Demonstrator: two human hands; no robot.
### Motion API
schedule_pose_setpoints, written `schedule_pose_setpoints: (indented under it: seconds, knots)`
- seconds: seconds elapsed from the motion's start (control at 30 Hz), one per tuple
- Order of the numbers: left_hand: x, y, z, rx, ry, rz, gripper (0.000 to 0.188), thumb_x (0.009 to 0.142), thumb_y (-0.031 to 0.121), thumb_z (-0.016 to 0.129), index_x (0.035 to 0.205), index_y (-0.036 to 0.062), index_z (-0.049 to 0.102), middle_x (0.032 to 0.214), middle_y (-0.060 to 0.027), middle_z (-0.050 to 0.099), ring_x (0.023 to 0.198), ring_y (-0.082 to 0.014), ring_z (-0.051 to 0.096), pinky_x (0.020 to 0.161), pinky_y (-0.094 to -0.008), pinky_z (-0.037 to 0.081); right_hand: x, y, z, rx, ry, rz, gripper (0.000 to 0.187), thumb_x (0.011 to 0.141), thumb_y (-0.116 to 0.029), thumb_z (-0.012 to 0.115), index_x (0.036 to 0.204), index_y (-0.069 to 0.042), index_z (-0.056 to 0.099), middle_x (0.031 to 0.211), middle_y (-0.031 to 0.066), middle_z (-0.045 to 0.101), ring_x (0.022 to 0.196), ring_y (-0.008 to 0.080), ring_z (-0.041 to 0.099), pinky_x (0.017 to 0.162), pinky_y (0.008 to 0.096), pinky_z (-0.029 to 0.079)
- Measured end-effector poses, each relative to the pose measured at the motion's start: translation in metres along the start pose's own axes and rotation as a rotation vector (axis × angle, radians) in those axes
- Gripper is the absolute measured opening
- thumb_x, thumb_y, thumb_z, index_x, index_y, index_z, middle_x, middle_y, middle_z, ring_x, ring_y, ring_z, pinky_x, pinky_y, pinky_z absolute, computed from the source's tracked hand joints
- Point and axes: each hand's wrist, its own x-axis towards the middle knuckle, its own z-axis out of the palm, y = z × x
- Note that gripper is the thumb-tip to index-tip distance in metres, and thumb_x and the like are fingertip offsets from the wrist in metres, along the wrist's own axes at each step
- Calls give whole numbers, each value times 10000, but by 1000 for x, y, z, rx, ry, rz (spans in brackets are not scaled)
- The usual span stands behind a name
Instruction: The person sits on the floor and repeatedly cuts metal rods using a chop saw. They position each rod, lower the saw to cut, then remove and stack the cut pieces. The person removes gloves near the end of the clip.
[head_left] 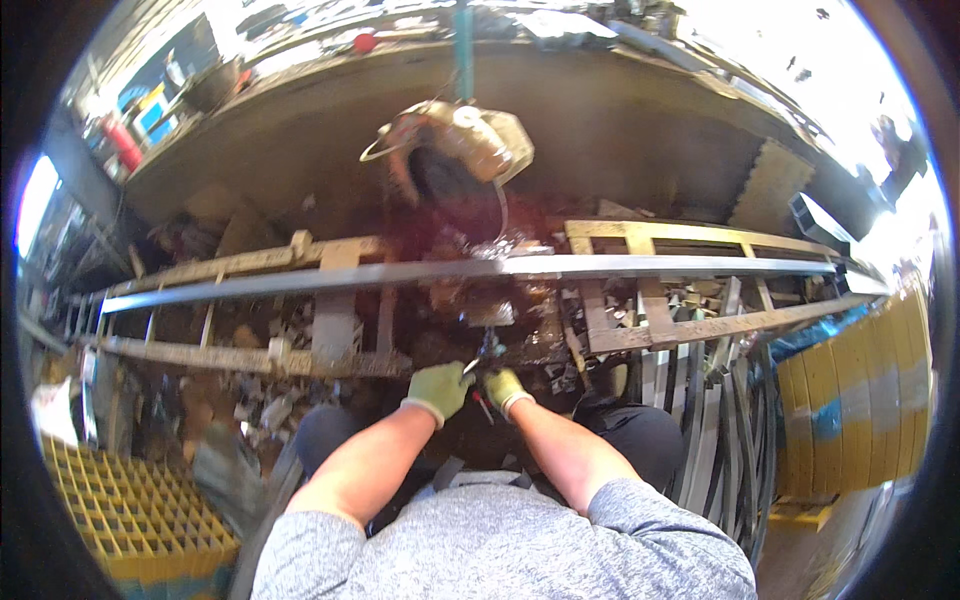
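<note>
My left hand (438, 392), in a pale green glove, is closed beside the clamp screw (490, 345) at the front of a cutting machine. A short light-coloured piece (470, 366) juts from its fingertips; its kind is unclear. My right hand (507, 388), gloved alike, is curled just right of the screw, its grip hidden by the glove. A thin red piece (484, 405) shows between the hands. Beyond them a long metal bar (640, 264) lies across the machine, under a cut-off saw (455, 140) with a worn orange and yellow guard and a dark disc area.
Wooden racks (690, 330) stand left and right under the bar. Long metal strips (705, 430) lie beside my right leg, near stacked cardboard (860, 380). A yellow grid (130, 500) sits at lower left. Offcuts litter the floor; a wide bench edge (640, 90) runs behind the saw.
</note>
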Motion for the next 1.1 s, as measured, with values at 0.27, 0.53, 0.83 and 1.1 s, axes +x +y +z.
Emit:
schedule_pose_setpoints:
  seconds: [0.27,0.53,0.83,1.1]
  knots:
    - [30,26,179,-382,-419,-649,891,1173,729,567,1724,30,557,1830,-327,522,1674,-490,551,1332,-566,495,-111,-81,-245,-95,-224,88,632,1117,-597,644,1512,-128,796,1442,241,838,1383,442,780,1202,511,593]
    - [38,133,117,-2229,-374,-854,473,1185,527,622,1358,101,733,1187,-132,746,1028,-318,741,841,-434,593,-160,-257,-253,183,-379,-239,693,1144,-556,712,1652,-86,709,1397,280,855,1226,460,854,1107,496,646]
    - [18,-75,-104,-1188,140,-390,268,1161,345,788,1254,99,841,1048,-62,831,893,-199,809,703,-357,600,-164,-177,-278,984,61,-122,423,1252,-163,700,1639,8,687,1275,159,879,1028,148,815,936,315,671]
    - [139,-166,-108,-1716,445,-944,361,1017,523,991,1074,221,801,860,50,732,638,-135,565,561,-351,408,-193,-155,-234,1108,151,-59,411,1253,-146,687,1617,45,678,1291,174,875,1057,189,850,987,343,680]
